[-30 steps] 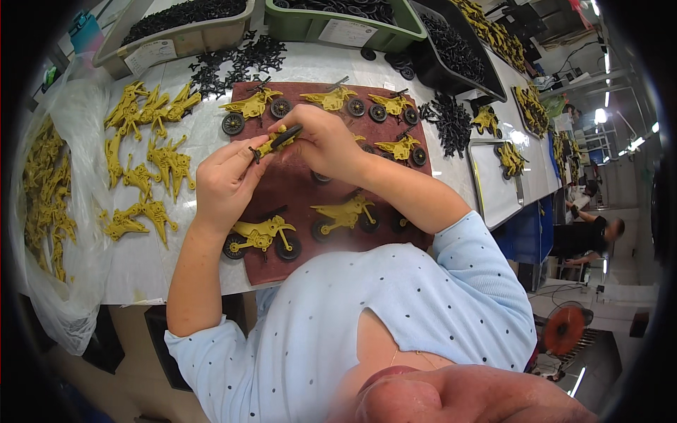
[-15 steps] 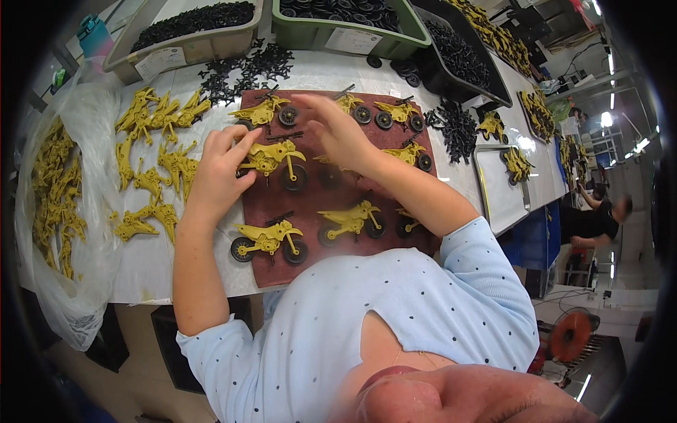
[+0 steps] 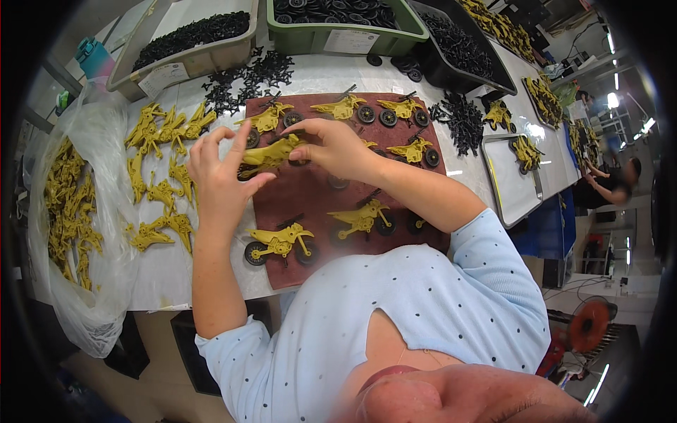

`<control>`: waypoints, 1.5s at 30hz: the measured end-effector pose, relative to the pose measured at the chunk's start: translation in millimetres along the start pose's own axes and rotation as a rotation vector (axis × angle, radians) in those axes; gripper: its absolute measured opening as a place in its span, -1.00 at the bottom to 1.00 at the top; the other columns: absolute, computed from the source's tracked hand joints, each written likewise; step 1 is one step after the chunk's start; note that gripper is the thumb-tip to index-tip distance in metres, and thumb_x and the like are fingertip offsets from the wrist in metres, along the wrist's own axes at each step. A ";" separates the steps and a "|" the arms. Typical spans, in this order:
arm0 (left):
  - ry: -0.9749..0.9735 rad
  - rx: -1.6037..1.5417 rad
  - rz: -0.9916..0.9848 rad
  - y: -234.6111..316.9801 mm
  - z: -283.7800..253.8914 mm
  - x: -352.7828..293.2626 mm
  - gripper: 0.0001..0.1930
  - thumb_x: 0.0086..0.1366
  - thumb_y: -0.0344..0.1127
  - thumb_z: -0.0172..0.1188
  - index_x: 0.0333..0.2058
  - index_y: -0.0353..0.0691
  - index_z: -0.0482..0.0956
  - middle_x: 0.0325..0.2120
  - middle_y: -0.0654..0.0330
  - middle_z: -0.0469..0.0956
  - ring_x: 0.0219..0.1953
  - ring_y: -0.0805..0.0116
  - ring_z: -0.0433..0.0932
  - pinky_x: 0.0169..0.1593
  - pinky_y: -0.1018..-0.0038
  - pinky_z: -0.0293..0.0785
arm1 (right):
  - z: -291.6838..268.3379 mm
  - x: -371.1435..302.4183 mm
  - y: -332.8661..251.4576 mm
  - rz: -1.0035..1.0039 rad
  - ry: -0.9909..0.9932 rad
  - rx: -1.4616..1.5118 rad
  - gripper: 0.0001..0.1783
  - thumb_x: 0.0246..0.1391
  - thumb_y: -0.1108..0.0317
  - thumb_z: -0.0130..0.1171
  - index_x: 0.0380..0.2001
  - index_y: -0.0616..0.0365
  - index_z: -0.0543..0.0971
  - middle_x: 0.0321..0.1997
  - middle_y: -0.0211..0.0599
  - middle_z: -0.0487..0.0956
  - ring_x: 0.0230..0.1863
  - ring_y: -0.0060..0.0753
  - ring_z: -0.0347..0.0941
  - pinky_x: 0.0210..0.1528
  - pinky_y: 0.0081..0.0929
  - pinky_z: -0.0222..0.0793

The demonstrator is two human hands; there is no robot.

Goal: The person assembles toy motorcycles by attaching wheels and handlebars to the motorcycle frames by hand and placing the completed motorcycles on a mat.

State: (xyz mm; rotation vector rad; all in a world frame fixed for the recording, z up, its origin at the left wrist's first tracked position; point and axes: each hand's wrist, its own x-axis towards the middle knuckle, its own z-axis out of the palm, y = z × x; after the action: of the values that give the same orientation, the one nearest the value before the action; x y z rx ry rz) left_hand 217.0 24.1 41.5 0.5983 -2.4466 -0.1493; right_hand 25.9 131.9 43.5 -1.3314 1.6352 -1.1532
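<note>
Head view: the yellow toy motorbike (image 3: pixel 271 155) is up over the brown-red mat (image 3: pixel 282 201), between both hands. The right hand (image 3: pixel 340 149) pinches its front end between thumb and fingers. The left hand (image 3: pixel 220 173) has thumb and fingers spread wide around the rear; whether they touch it is hard to tell, as the hands hide part of the toy. The right forearm (image 3: pixel 423 187) crosses the mat and blocks some of the other motorbikes (image 3: pixel 282 240) there. Loose yellow parts (image 3: pixel 144 130) lie left of the mat, beside a clear plastic bag (image 3: pixel 113 282). Behind are a beige bin (image 3: pixel 211 69), a green bin (image 3: pixel 303 37) and black parts (image 3: pixel 247 81); a white tray (image 3: pixel 518 201) sits to the right.
</note>
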 end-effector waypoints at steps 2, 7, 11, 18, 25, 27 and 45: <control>0.138 -0.256 -0.056 -6.3 1.6 3.0 -0.29 -0.10 -0.31 0.43 0.11 -0.13 0.43 -0.08 0.24 0.47 -0.02 0.20 0.39 0.09 0.31 0.28 | -2.2 -1.3 -1.2 -0.033 0.030 -0.040 -0.66 0.07 0.49 0.20 -0.04 0.22 0.51 -0.20 -0.34 0.58 -0.24 -0.65 0.47 -0.17 -0.62 0.41; -0.146 -0.866 -0.340 -11.9 6.5 -3.1 -0.55 0.07 -0.35 0.35 -0.03 -0.28 0.53 -0.24 0.17 0.60 -0.19 0.33 0.54 -0.07 0.45 0.43 | -3.3 -4.2 -2.5 -0.094 0.014 -0.127 -0.67 0.11 0.48 0.16 -0.02 0.23 0.49 -0.21 -0.37 0.56 -0.24 -0.66 0.46 -0.21 -0.63 0.42; -0.175 -1.052 -0.520 -4.1 7.9 -4.7 -0.79 0.19 -0.41 0.24 -0.21 -0.36 0.61 -0.30 0.18 0.63 -0.27 0.54 0.54 -0.17 0.57 0.46 | 1.0 0.2 9.9 -0.091 -0.029 0.055 -0.59 0.14 0.39 0.17 0.04 0.30 0.42 -0.21 -0.30 0.56 -0.25 -0.63 0.45 -0.26 -0.61 0.43; -0.233 -1.231 -0.631 -14.0 18.1 -4.3 -0.76 0.26 -0.30 0.19 -0.18 -0.33 0.59 -0.32 0.18 0.62 -0.28 0.59 0.52 -0.19 0.63 0.42 | -2.0 2.7 -6.1 0.466 -0.191 0.622 -0.70 0.16 0.14 0.16 -0.33 0.18 0.44 -0.48 -0.30 0.56 -0.43 -0.43 0.53 -0.47 -0.56 0.37; -0.058 -0.714 -0.090 -5.5 -6.7 5.6 -0.73 0.10 -0.27 0.31 -0.19 -0.16 0.61 -0.21 0.28 0.60 -0.04 0.34 0.49 0.00 0.38 0.29 | -1.5 7.0 8.4 0.683 -0.279 0.825 -0.71 0.19 0.10 0.10 -0.26 0.12 0.49 -0.45 -0.29 0.56 -0.40 -0.32 0.57 -0.45 -0.51 0.42; -0.076 -0.404 0.113 -4.6 -7.1 5.4 -0.69 0.02 -0.28 0.35 -0.20 -0.13 0.61 -0.20 0.29 0.59 -0.02 0.29 0.48 0.04 0.31 0.25 | -0.8 7.5 10.0 0.691 -0.302 0.847 -0.71 0.19 0.09 0.09 -0.27 0.11 0.48 -0.46 -0.30 0.55 -0.41 -0.33 0.56 -0.45 -0.50 0.40; 0.102 -0.233 0.326 16.4 -0.7 -2.7 -0.71 -0.07 -0.36 0.36 -0.29 -0.17 0.62 -0.43 0.32 0.61 -0.39 0.43 0.55 -0.23 0.38 0.15 | 2.0 3.9 -0.4 0.784 -0.344 0.971 -0.79 0.16 0.13 0.04 -0.36 0.01 0.46 -0.57 -0.41 0.37 -0.60 -0.53 0.24 -0.57 -0.64 0.14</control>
State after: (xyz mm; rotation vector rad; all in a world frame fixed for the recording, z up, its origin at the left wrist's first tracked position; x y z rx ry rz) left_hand 213.1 40.0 44.6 0.0994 -2.3460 -0.2592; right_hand 27.1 127.6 43.2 -0.1917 0.9371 -0.9255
